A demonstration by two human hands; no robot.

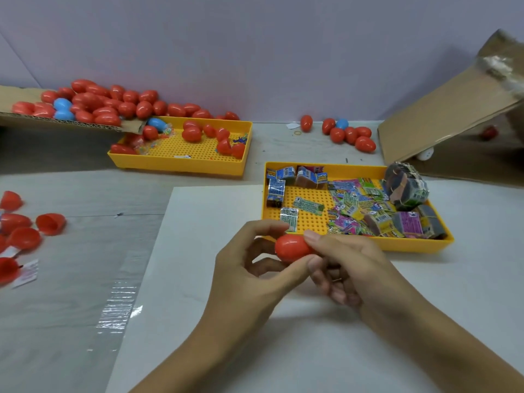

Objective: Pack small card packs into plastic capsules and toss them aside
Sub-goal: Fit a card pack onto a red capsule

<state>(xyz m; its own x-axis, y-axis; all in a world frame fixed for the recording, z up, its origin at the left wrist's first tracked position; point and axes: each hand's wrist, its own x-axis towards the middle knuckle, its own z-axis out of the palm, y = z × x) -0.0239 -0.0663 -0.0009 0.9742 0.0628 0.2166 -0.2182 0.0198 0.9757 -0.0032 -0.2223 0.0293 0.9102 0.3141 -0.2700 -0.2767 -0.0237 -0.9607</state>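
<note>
A red plastic capsule (290,247) sits between both hands just in front of the near yellow tray (397,245). My left hand (249,268) pinches its left end with thumb and fingers. My right hand (348,268) grips its right end, fingers curled round it. The capsule looks closed; what is inside is hidden. The near tray holds several small colourful card packs (351,208), loose and in banded bundles (405,188).
A second yellow tray (181,163) at the back left holds red and blue capsules. More spill from a cardboard flap (17,114). Open red capsule halves (49,222) lie at the left. A small capsule pile (350,134) and a cardboard box (448,114) stand at the back right.
</note>
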